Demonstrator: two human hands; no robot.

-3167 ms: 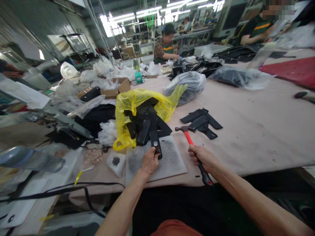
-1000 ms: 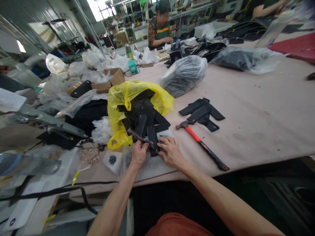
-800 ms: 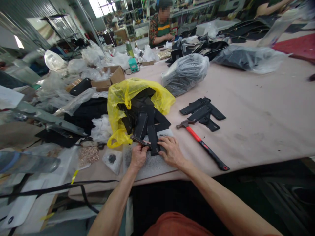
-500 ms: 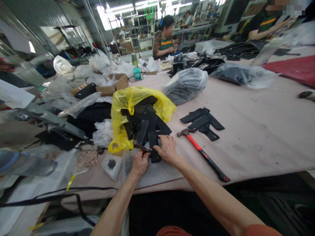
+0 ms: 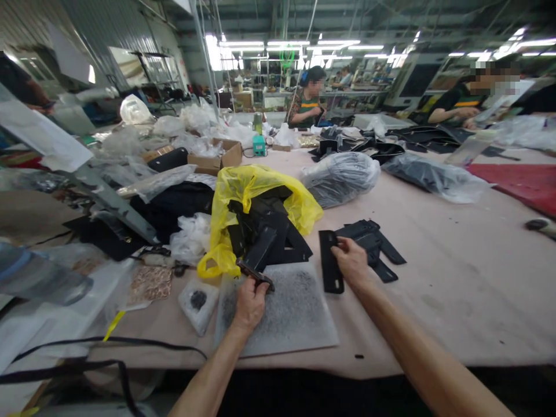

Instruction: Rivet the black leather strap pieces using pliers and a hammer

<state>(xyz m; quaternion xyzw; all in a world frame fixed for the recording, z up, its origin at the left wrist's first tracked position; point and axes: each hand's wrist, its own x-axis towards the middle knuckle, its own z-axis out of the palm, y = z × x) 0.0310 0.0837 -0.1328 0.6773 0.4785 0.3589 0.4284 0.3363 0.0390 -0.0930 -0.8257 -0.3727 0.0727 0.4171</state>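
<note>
My left hand (image 5: 249, 304) is closed around a dark, narrow metal tool (image 5: 256, 275), held over the left part of a speckled, whitish board (image 5: 291, 313). In my right hand (image 5: 351, 260) is a flat black strip (image 5: 329, 260) with a small slot near its lower end, pinched by its right edge. The strip is beside the board's right edge. Just beyond that hand lies a pile of similar black strips (image 5: 384, 272). More black pieces (image 5: 278, 234) spill from a yellow plastic bag (image 5: 226, 182) behind the board. The hammer is out of sight.
A pale block with a dark round patch (image 5: 197, 299) sits left of the board. Plastic-wrapped bundles (image 5: 341, 176) lie farther back. A carton (image 5: 219, 159) and clear bags stand at the back left. Two people (image 5: 308, 101) work across the table.
My right hand has carried a black strip from the board to the right. My left hand keeps the metal tool. The hammer, seen before, no longer shows. The view has tilted up.
</note>
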